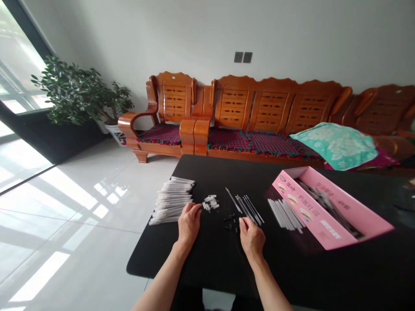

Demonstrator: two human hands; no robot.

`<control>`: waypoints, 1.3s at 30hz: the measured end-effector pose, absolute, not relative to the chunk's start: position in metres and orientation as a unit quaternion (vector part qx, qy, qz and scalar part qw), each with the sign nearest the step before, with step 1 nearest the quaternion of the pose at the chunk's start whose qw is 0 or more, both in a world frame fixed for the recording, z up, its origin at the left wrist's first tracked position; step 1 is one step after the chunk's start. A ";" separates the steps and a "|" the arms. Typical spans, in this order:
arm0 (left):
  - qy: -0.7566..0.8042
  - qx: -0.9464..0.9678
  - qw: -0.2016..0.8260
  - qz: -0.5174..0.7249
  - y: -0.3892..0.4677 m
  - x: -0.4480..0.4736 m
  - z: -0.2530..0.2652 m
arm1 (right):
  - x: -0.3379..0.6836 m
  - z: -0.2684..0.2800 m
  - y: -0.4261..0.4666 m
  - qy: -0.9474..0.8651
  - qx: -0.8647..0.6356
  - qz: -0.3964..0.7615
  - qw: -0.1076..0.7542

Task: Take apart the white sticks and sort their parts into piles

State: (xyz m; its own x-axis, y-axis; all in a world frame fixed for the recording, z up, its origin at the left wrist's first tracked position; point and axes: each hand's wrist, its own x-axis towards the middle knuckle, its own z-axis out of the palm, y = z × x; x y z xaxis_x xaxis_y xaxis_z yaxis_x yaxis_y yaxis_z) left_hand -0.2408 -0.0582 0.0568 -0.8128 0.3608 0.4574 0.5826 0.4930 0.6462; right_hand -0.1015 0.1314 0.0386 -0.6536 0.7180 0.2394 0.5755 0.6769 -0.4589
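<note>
My left hand (189, 224) is closed in a pinch beside a small heap of short white pieces (210, 202); whatever its fingertips hold is too small to make out. My right hand (251, 236) is also pinched, right by a scatter of small black pieces (231, 222), and its fingertips hide what they may grip. Just beyond the right hand lie several thin refill-like rods (249, 208). Left of my left hand, many white pen-like sticks (173, 199) with dark far ends are stacked in a row. White translucent tubes (285, 214) lie farther right.
A pink box (311, 211) holding dark and grey sticks stands on the right of the black table (275, 272). Behind the table runs a wooden sofa (269, 103) with a turquoise cloth (339, 144). A potted plant (78, 90) stands by the glass door.
</note>
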 end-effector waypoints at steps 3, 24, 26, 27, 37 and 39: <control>-0.885 -0.255 0.173 -0.350 -0.086 -0.250 0.057 | -0.100 0.036 0.132 -0.889 -0.357 0.188 0.215; -0.895 -0.337 0.179 -0.230 -0.119 -0.261 0.044 | -0.101 0.029 0.134 -0.885 -0.347 0.186 0.247; -0.897 -0.336 0.183 -0.222 -0.119 -0.261 0.044 | -0.101 0.027 0.135 -0.885 -0.341 0.186 0.257; -0.897 -0.337 0.185 -0.219 -0.119 -0.260 0.045 | -0.101 0.027 0.136 -0.884 -0.338 0.187 0.262; -0.849 -0.405 0.184 -0.285 -0.083 -0.231 0.094 | -0.104 0.060 0.100 -0.844 -0.214 0.366 0.329; -0.831 -0.435 0.174 -0.300 -0.068 -0.222 0.101 | -0.108 0.072 0.088 -0.811 -0.201 0.477 0.271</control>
State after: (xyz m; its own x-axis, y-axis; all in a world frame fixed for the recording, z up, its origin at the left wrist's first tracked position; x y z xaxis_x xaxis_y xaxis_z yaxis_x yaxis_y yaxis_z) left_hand -0.2221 -0.0680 0.1007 -0.5620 0.6179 0.5499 0.8267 0.4419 0.3482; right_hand -0.1082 0.0884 0.0719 -0.7720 0.5849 0.2489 0.0665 0.4638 -0.8834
